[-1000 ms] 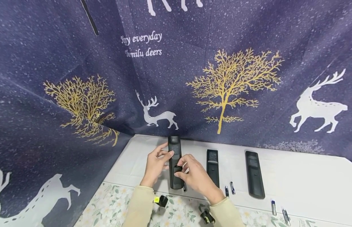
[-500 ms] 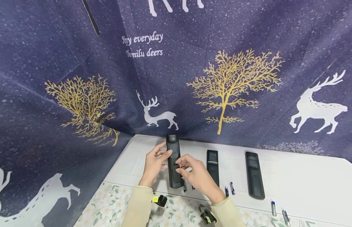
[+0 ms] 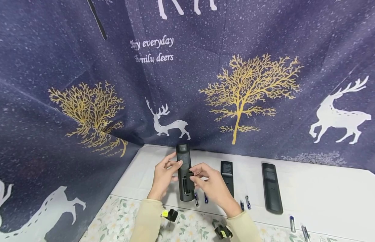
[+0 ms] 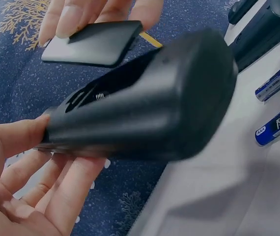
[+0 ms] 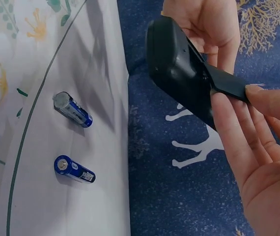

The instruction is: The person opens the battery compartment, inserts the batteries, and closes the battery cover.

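My left hand (image 3: 163,177) holds a black remote control (image 3: 183,158) by its sides, back face toward me, tilted up over the table. Its battery compartment (image 3: 185,185) lies uncovered, and a metal spring (image 4: 100,96) shows inside in the left wrist view. Between thumb and fingers my right hand (image 3: 210,185) pinches the battery cover (image 4: 93,43), a thin black plate held just off the remote's back. In the right wrist view the cover's edge overlaps the remote. Two blue AAA batteries (image 5: 72,109) lie on the table below the remote.
Two more black remotes, a shorter one (image 3: 227,169) and a longer one (image 3: 272,188), lie face down to the right. Several more batteries (image 3: 248,202) lie near them by the front. A dark blue deer-print cloth (image 3: 187,84) hangs behind the white table (image 3: 320,191).
My right hand has lifted the battery cover off the remote and drawn it rightward, baring the compartment. My left hand and the remote have shifted slightly left.
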`<state>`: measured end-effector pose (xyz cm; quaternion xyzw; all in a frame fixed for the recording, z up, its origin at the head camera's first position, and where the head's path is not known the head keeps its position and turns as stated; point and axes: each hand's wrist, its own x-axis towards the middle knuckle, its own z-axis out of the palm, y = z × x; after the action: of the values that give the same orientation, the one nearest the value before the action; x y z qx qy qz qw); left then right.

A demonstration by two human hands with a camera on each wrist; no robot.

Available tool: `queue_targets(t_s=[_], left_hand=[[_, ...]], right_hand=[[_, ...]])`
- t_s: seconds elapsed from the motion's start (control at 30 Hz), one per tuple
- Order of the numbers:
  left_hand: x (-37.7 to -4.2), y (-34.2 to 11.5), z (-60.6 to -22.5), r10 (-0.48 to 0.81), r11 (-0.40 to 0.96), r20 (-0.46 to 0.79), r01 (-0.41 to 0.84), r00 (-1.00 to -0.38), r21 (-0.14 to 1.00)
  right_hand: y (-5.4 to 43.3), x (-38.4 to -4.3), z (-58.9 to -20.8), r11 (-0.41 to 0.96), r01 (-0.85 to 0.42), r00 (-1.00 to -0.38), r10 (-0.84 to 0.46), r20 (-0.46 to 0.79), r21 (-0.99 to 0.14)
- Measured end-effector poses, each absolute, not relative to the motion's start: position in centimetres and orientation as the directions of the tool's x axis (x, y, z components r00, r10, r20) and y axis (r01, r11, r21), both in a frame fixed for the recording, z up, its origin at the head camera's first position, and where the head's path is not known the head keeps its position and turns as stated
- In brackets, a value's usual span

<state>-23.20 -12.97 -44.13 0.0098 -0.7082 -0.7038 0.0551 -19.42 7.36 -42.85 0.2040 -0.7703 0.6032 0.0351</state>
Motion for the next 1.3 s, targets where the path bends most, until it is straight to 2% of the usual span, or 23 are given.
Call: queue_targets(t_s=[0.43, 1.3], left_hand=[[-23.6, -13.1, -44.4, -0.101, -0.034, 0.049, 0.053, -0.994, 0.998], [-23.6, -13.3, -44.5, -0.113, -0.059, 0.018, 0.025, -0.993, 0.998]], right_hand=[[8.1, -19.9, -42.7, 0.163, -0.345, -0.933, -0.166, 0.319, -0.924], [9.5, -22.1, -43.8, 0.204, -0.300, -0.954, -0.069, 0.293, -0.932]])
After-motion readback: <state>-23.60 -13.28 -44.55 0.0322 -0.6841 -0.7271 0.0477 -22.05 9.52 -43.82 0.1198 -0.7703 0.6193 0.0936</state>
